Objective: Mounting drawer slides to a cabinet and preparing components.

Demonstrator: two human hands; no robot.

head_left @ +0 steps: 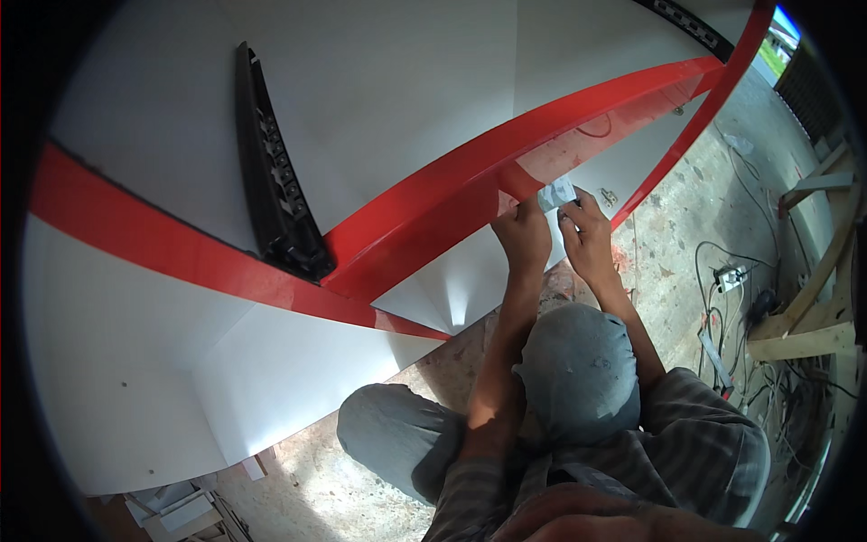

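My left hand (525,237) and my right hand (585,237) are close together in front of a red-edged cabinet panel (452,212). Between them is a small pale white-and-blue packet or folded piece of paper (556,193). The right fingers pinch its right end. My left fingers are bent around its left end, their tips partly hidden against the panel's underside. Just beyond the hands, a white inner panel (578,185) carries a small metal fitting (610,196).
A black slotted drawer runner (271,172) stands on the white panel at left; another (691,27) is at upper right. A red edge strip (181,244) curves across the left. Cables and a white power socket (730,278) lie right, near a wooden frame (804,339). Board offcuts (185,515) lie lower left.
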